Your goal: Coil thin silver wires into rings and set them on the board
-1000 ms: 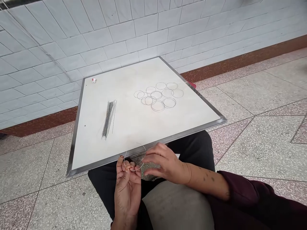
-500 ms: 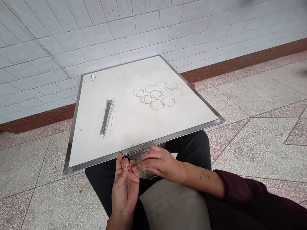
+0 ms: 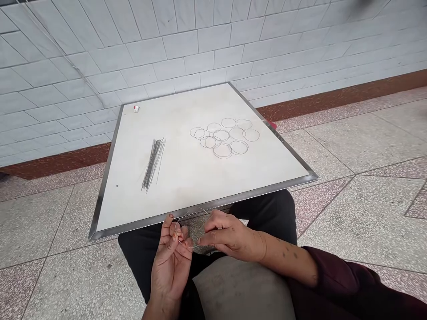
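Between my hands, just off the table's near edge, is a thin wire [image 3: 180, 218] bent into a loop. My left hand [image 3: 172, 255], palm up, pinches the loop's left side between thumb and fingers, with the index finger raised. On the loop's right side my right hand [image 3: 230, 235] has its fingers closed round the wire, and its fingertips partly hide it. Several wire rings [image 3: 239, 147] lie overlapping on the right half of the white table [image 3: 187, 178]. A bundle of straight dark wires [image 3: 152, 165] lies on the left half.
A small white and red object [image 3: 136, 108] sits at the table's far left corner. The table has a metal edge [image 3: 280, 189] and stands against a tiled wall [image 3: 180, 62]. My knees are under its near side.
My right hand has shifted slightly right and down, with its fingers curled more. My left hand still pinches the wire. The whole view has shifted a little.
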Demonstrator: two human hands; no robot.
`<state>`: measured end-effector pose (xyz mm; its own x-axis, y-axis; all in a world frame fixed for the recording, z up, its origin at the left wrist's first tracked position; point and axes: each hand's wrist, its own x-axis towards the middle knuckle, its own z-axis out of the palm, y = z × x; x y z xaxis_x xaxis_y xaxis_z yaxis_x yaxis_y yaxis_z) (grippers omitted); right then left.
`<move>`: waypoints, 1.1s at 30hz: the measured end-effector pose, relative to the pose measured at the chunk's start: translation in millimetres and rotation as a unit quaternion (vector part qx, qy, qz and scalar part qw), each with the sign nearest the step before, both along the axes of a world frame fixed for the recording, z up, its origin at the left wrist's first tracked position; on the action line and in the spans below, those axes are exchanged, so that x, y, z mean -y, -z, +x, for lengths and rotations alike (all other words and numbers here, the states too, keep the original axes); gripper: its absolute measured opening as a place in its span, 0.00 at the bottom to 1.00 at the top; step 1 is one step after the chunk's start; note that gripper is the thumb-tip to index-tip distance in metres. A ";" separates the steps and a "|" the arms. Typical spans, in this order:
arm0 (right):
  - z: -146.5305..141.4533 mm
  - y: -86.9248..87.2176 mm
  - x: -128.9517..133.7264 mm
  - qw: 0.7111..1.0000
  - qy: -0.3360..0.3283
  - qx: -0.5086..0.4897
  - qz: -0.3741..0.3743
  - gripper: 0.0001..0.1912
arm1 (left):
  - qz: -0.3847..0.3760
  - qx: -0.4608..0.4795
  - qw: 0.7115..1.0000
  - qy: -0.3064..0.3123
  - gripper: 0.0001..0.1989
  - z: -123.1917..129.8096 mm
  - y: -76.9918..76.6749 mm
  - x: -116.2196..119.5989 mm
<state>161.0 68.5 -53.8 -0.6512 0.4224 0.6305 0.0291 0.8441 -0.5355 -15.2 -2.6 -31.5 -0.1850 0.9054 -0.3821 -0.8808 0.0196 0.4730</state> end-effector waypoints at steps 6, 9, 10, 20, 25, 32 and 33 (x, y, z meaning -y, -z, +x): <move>-1.9 10.4 -1.8 0.999 -0.009 0.038 0.001 0.08 | -0.003 -0.004 1.000 0.000 0.24 -0.6 2.3 -1.5; -2.4 9.4 -3.4 1.000 -0.017 0.004 -0.001 0.09 | -0.014 -0.008 1.000 -0.003 0.24 -1.7 3.7 -1.8; -2.0 7.8 -3.9 1.000 -0.019 -0.002 -0.001 0.08 | -0.016 -0.009 1.000 -0.004 0.24 -2.1 3.9 -1.7; 2.7 -3.3 -4.0 0.999 -0.016 0.026 -0.010 0.11 | -0.015 -0.013 1.000 0.001 0.25 -2.7 1.2 1.4; 3.1 -1.7 -2.9 0.999 -0.021 0.019 -0.015 0.12 | -0.018 -0.018 1.000 0.011 0.25 -2.4 3.4 3.2; 3.4 -3.0 -5.4 0.999 -0.025 -0.034 -0.020 0.12 | -0.034 -0.018 0.999 0.001 0.25 -2.1 3.3 4.1; 3.7 -4.5 -5.9 0.999 -0.027 -0.039 -0.022 0.11 | -0.036 -0.017 0.999 -0.002 0.24 -2.2 3.0 4.1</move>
<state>164.7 74.4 -49.3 -0.6226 0.4162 0.6627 -0.0590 0.8194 -0.5701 -17.4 -6.6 -34.4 -0.2026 0.8747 -0.4402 -0.8643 0.0516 0.5004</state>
